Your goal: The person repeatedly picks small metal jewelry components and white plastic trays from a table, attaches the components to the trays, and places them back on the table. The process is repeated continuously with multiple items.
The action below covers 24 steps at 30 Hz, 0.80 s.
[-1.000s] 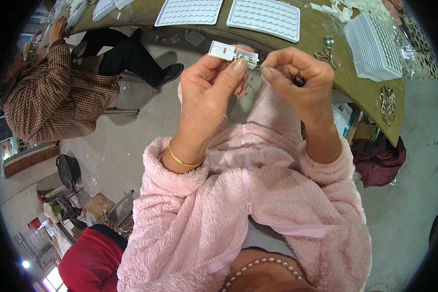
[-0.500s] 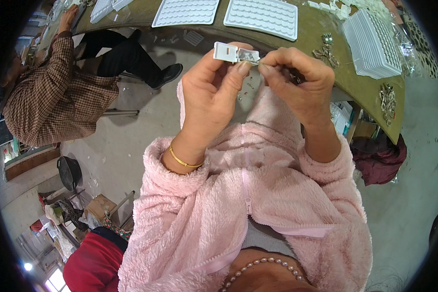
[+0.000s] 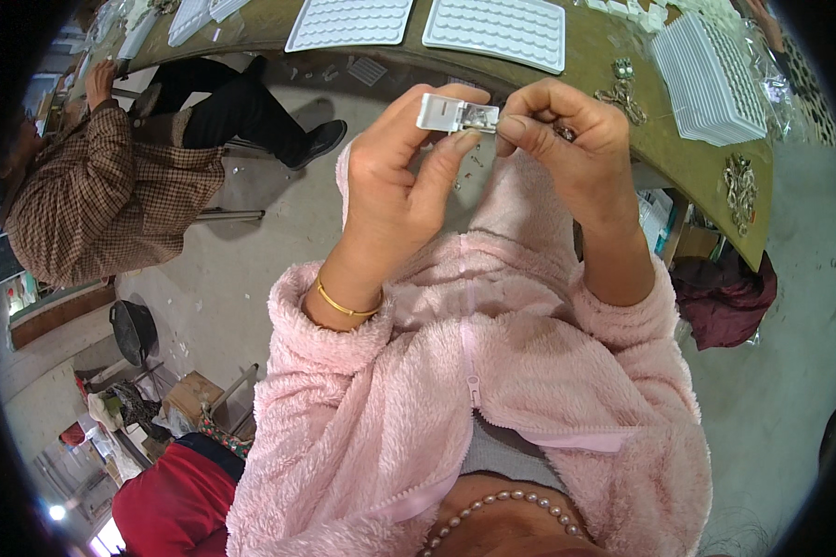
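Above my lap, my left hand (image 3: 392, 176) grips a small white plastic case (image 3: 438, 112) between thumb and fingers. Its lid is folded back to the left, and small shiny metal bits show in the right half. My right hand (image 3: 581, 139) is closed, with thumb and forefinger pinched at the case's right end. Small brownish metal pieces (image 3: 564, 133) show in its curled fingers. Whatever lies between the fingertips is too small to make out.
On the table ahead lie white moulded trays (image 3: 494, 32), a tall tray stack (image 3: 706, 84) and heaps of small metal parts (image 3: 740, 193). White plastic pieces (image 3: 627, 11) sit at the far right. A person in a checked jacket (image 3: 111, 195) sits at left.
The case has shifted slightly right and tipped a little. My right hand's fingers have curled more, showing the metal pieces in them. The seated person's hand has moved down and left.
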{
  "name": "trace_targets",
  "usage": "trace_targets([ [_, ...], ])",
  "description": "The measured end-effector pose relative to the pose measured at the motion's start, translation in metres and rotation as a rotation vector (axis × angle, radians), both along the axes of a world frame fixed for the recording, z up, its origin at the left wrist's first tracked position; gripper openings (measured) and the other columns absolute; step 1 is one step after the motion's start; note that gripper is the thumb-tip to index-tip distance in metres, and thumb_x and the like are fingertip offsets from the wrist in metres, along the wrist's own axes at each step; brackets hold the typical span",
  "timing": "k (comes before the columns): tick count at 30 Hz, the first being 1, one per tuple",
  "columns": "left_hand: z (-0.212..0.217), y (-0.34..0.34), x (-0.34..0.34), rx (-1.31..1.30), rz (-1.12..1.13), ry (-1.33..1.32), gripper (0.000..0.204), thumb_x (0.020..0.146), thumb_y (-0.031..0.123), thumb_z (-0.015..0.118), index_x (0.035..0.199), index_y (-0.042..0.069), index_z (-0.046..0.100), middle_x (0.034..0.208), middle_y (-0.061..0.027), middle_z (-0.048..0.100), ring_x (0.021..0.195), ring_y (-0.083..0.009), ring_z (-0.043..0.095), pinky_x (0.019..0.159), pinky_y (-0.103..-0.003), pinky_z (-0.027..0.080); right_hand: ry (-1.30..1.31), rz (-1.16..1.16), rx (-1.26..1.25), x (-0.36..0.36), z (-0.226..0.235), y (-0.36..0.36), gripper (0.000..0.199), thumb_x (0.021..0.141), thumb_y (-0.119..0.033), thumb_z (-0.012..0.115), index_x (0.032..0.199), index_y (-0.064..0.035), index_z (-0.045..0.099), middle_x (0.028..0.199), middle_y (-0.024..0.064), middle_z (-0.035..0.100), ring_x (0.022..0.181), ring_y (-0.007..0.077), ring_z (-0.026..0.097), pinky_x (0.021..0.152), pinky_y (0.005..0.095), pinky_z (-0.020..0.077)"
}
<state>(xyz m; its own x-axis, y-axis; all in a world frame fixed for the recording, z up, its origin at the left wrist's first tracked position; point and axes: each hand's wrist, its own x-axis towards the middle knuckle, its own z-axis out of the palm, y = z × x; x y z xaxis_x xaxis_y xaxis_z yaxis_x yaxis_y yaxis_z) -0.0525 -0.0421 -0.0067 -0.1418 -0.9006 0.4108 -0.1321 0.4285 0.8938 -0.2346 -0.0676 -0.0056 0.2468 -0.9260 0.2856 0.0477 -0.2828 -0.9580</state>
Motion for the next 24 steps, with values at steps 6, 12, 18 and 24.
trace_targets([
  [6,-0.007,0.001,-0.004,0.085,-0.008,0.204,0.021,0.092,0.001,0.063,0.112,-0.006,0.065,0.097,-0.0052,0.066,0.070,-0.0057,0.054,0.061,-0.019,0.044,-0.077,0.062,0.194,-0.003,0.001,0.002,0.012,0.089,-0.011,0.070,0.090,0.0010,0.067,0.074,0.0021,0.065,0.065,0.0052,0.054,0.056,0.0175,0.0395],
  [12,-0.016,0.003,-0.013,0.037,0.013,0.336,0.029,0.094,0.005,0.064,0.119,-0.009,0.061,0.101,-0.0095,0.067,0.077,-0.0114,0.058,0.066,-0.023,0.047,-0.416,0.139,0.399,0.008,-0.011,0.004,0.011,0.091,-0.011,0.069,0.091,-0.0009,0.065,0.075,0.0025,0.065,0.065,0.0045,0.053,0.052,0.0166,0.0360],
  [18,-0.022,-0.002,-0.018,0.017,0.021,0.388,0.023,0.096,0.002,0.059,0.117,-0.005,0.062,0.090,-0.0040,0.064,0.077,-0.0070,0.056,0.067,-0.022,0.048,-0.504,0.158,0.391,0.012,-0.017,0.007,0.014,0.092,-0.013,0.068,0.093,0.0004,0.063,0.079,0.0046,0.066,0.065,0.0067,0.058,0.053,0.0164,0.0397],
  [24,-0.024,-0.006,-0.005,0.304,-0.253,0.563,0.033,0.102,0.016,0.053,0.122,-0.010,0.060,0.083,-0.0026,0.060,0.073,-0.0071,0.050,0.066,-0.023,0.045,0.112,-0.186,-0.501,0.016,-0.026,-0.011,0.018,0.085,-0.016,0.074,0.090,-0.0029,0.063,0.092,0.0091,0.064,0.083,0.0212,0.062,0.072,0.0325,0.0457],
])
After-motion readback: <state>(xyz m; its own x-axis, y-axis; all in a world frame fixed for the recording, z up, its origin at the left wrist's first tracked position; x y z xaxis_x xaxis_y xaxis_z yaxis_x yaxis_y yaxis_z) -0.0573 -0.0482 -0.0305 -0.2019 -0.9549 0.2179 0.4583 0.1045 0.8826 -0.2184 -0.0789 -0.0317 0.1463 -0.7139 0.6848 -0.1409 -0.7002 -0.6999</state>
